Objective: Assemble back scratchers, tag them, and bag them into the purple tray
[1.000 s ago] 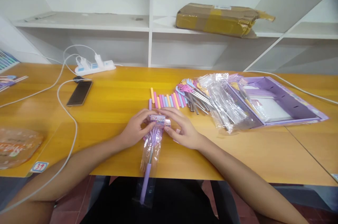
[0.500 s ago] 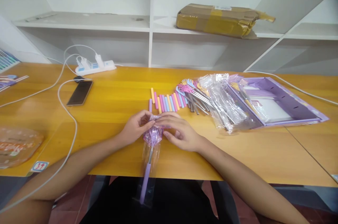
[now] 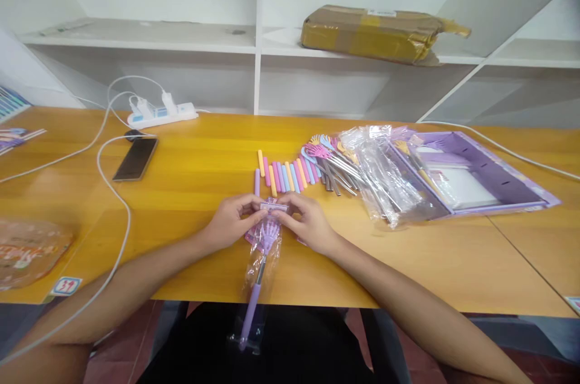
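1. And here's the grip: left hand (image 3: 235,222) and right hand (image 3: 310,224) each pinch an end of the small card (image 3: 274,207) between thumb and fingers.
2. Below the card lies the clear bag (image 3: 273,258), with the purple scratcher (image 3: 260,270) inside: claw up by the thumbs, handle running out past the tabletop (image 3: 203,191)'s near edge, over the lap.
3. How will it handle? Light, I'd say; stiff along the rod, the bag floppy and slick, the card easily creased. The card's two ends look the sure hold; the handle through the film would suit a lift.
4. Look at the pose: wrists angled inward, fingers curled, thumbs nearly meeting, forearms spread wide across the near edge.
5. Just beyond the hands, a row of coloured tubes (image 3: 285,177); right of it, claws on rods (image 3: 335,157), then more bags (image 3: 380,172) against the purple box (image 3: 493,159) towards the right edge.
6. Over left, a phone (image 3: 135,160) and, by the far edge, a power strip (image 3: 165,115).
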### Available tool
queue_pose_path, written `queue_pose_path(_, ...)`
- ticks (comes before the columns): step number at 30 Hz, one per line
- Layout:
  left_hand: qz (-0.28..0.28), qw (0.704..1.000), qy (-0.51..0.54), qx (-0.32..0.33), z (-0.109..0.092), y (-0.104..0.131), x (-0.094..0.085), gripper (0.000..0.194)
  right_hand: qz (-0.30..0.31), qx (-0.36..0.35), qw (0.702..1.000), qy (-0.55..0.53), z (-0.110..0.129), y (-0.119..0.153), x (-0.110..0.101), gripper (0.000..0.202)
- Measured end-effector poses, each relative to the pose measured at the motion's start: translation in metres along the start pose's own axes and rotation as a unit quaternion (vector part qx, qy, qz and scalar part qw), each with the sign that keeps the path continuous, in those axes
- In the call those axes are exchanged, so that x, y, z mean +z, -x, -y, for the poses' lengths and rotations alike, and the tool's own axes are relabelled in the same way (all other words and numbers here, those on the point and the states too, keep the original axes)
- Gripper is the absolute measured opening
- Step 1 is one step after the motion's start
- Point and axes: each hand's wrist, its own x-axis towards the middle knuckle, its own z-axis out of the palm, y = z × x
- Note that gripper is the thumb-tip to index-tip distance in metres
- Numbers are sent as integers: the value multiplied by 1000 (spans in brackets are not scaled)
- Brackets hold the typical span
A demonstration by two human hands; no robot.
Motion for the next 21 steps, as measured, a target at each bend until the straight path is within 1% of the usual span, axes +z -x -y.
queue_pose_path(2, 4, 1000, -10, -4, -2, 1, 0, 24, 5, 9, 1000, 12, 0, 0, 2, 23)
queue_pose_path(4, 3, 1000, -13, -1, -2, 1, 0, 25, 6, 3, 1000, 16, 0, 0, 1, 22)
queue_pose_path(8, 10, 1000, -8, 13, -2, -1, -4, 25, 20, -4, 1000, -1, 4, 1, -4, 20)
queue_pose_path(12, 12, 1000, -3, 12, -4, 3, -6, 22, 70, -13, 996, -51, 8, 2, -8, 22)
queue_pose_path(14, 39, 999, 28, -13, -6, 8, -5, 26, 69, 9, 993, -91, 8, 3, -7, 22)
queue_pose_path(17, 117, 987, 72, -82, -9, 14, -3, 48, 41, 74, 984, -159, 7, 3, -7, 24)
queue_pose_path(18, 129, 983, 84, -100, -10, 15, -3, 51, 46, 90, 977, -190, 6, 3, -8, 26)
queue_pose_path(19, 123, 982, 98, -107, -10, 16, -3, 51, 66, 102, 967, -222, 5, 3, -8, 30)
queue_pose_path(20, 100, 982, 117, -105, -10, 15, -4, 48, 102, 110, 955, -255, 5, 3, -8, 34)
queue_pose_path(21, 63, 983, 141, -95, -10, 14, -5, 45, 148, 115, 941, -282, 4, 3, -9, 36)
